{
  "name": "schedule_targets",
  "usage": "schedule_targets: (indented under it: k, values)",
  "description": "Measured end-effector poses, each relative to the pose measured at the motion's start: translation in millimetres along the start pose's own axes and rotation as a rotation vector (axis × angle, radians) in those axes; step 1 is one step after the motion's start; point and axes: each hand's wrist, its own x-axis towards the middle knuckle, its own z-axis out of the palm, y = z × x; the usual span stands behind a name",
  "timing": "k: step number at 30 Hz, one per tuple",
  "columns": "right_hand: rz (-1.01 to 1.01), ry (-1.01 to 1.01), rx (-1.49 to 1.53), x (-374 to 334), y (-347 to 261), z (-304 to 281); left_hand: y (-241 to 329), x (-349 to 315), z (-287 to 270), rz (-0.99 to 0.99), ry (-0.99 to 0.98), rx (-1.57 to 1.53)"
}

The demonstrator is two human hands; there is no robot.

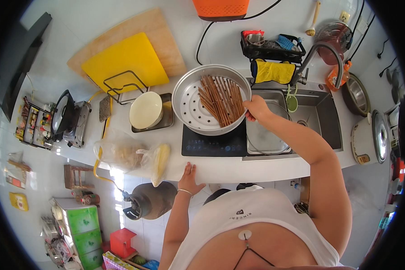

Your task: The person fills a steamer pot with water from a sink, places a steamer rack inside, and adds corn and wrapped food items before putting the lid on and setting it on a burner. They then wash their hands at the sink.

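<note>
A round metal steamer with a perforated base [191, 110] sits over the black induction cooker [213, 146]. Many brown wooden chopsticks [218, 101] lie in it, fanned toward its right side. My right hand [258, 108] is closed on the steamer's right rim; its thumb shows on the near side and the other fingers are partly hidden. My left hand [191, 181] rests at the counter's front edge, fingers stretched out, holding nothing. Left of it are a clear bag with brownish contents [123, 150] and a bag with something yellow [161, 162].
A cream bowl [146, 110] stands on a metal tray left of the steamer. Behind it lean a yellow cutting board [126, 63] and a wooden one. At right is the sink [321, 117] with a curved faucet [317, 47]. Below the counter stands a gas cylinder [155, 200].
</note>
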Motion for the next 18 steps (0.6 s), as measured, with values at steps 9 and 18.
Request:
schedule_targets:
  k: [9, 18]
  values:
    - [0.046, 0.047, 0.053, 5, 9, 22, -17, 13, -18, 0.162, 0.083, -0.051]
    - [-0.021, 0.032, 0.036, -9, 7, 26, 74, 91, -208, 0.496, 0.863, -0.36]
